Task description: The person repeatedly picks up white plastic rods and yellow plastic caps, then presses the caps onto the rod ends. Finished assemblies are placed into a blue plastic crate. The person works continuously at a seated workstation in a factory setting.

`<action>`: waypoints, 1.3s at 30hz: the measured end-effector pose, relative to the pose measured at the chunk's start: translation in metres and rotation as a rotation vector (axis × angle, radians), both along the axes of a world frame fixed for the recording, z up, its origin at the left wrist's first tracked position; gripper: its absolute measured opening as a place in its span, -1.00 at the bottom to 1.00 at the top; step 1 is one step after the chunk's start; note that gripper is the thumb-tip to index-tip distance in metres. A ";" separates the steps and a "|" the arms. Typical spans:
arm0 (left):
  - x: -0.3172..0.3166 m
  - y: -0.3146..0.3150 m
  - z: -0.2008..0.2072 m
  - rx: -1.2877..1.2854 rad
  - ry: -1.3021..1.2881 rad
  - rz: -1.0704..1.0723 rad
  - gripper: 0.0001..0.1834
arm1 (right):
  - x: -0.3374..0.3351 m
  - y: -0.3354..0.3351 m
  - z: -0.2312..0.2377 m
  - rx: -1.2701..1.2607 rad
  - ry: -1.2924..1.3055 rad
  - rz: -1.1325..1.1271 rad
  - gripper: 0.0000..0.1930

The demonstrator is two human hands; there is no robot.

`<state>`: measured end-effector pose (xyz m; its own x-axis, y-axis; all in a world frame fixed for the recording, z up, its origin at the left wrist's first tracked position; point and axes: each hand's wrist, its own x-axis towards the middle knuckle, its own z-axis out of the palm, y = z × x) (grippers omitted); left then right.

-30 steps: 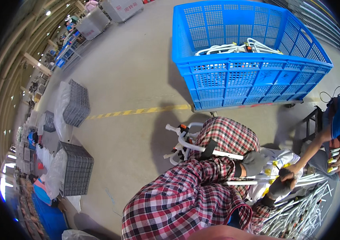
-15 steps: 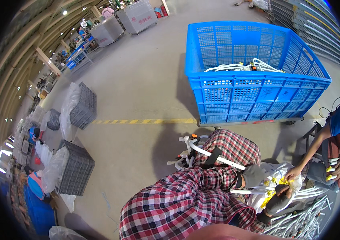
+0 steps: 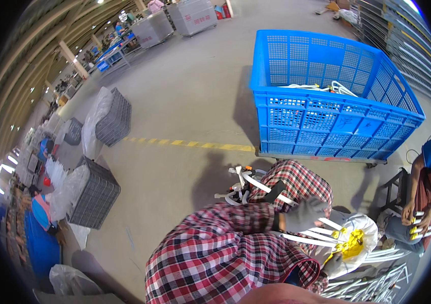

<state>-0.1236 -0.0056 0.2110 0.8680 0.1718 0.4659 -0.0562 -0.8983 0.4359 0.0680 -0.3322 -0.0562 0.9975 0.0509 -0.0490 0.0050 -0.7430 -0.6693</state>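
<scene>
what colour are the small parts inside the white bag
Yellow; the small parts show best in the head view.

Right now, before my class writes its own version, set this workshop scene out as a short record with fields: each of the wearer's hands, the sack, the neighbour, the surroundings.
Left hand: grey-gloved, blurred, over white tubes; grip unclear
Right hand: partly hidden, beside the white sack
Sack contents: yellow pieces
Neighbour: co-worker's hands at yellow-ended white pieces
Ahead: blue crate, mesh-walled
Lower right: loose white rods
Left side: dark grey crate
</scene>
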 end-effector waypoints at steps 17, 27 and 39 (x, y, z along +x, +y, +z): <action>-0.275 0.078 -0.154 -1.972 -0.334 0.704 -0.53 | -0.063 0.191 0.295 0.641 -0.600 0.753 -0.52; -0.232 0.115 -0.105 -2.267 -0.455 0.657 -0.76 | -0.122 0.228 0.166 0.156 -1.153 1.318 -0.36; -0.187 0.179 -0.119 -2.144 -0.252 0.766 -0.85 | -0.138 0.259 0.251 -0.261 -0.319 1.627 -0.42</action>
<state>-0.3106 0.1730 0.0917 0.3951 0.5566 -0.7308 -0.2349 0.8303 0.5054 -0.0699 -0.0733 0.1948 -0.1106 0.9930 -0.0422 0.9296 0.0883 -0.3579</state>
